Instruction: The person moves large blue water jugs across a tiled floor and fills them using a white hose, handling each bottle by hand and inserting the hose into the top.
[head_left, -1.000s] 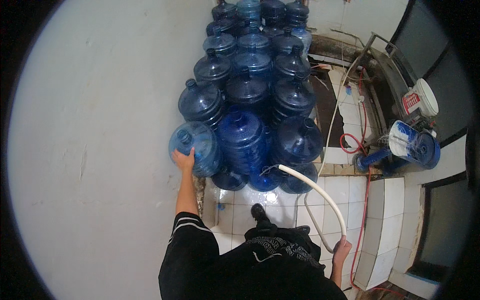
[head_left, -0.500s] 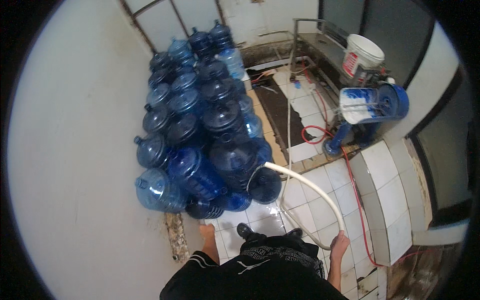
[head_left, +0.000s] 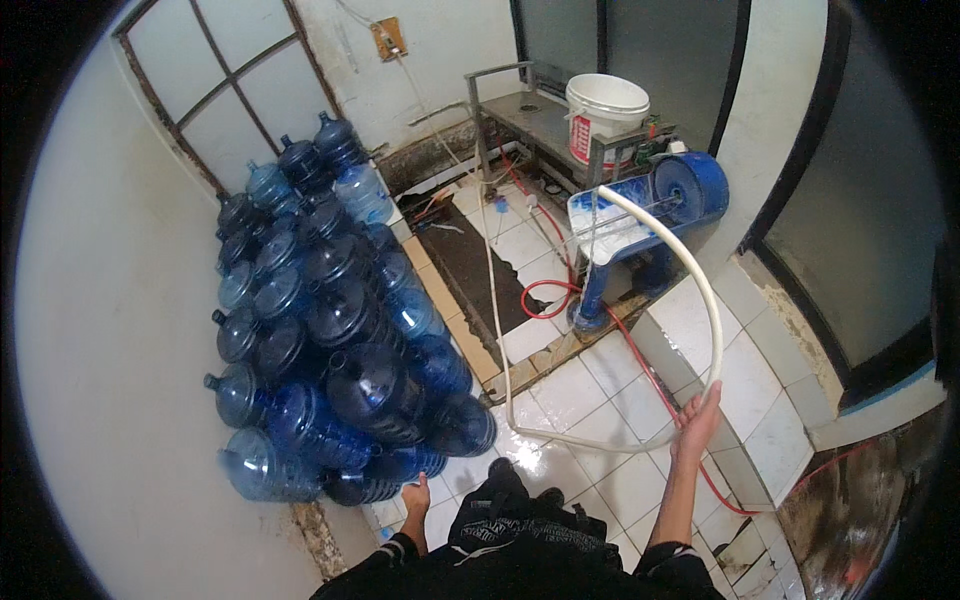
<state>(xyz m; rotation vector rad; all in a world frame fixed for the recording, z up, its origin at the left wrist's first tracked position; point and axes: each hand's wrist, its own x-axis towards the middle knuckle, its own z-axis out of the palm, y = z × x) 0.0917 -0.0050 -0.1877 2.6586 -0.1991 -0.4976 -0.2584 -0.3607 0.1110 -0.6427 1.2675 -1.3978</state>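
My right hand (head_left: pixel 698 415) is closed around a white hose (head_left: pixel 708 300), well below its free end. From my grip the hose arches up and over, its mouth above the white-topped tray of a blue metal machine (head_left: pixel 690 195). A thin stream of water seems to fall from the mouth. The rest of the hose sags to the wet floor. My left hand (head_left: pixel 415 492) hangs low beside the nearest large blue water bottles (head_left: pixel 404 462); its fingers are too unclear to read. Several rows of these bottles, mostly upright with some tilted, stand along the left wall.
A white bucket (head_left: pixel 607 110) sits on a metal bench (head_left: pixel 535 115) at the back. A red hose (head_left: pixel 650 372) loops across the white tiles (head_left: pixel 570 410). A dark pit (head_left: pixel 465 285) lies between bottles and machine. A tiled step (head_left: pixel 735 400) is at the right.
My right hand has lifted the hose and swung its mouth from over the front bottles toward the blue machine. The view has turned right. My left hand still hangs by the bottles.
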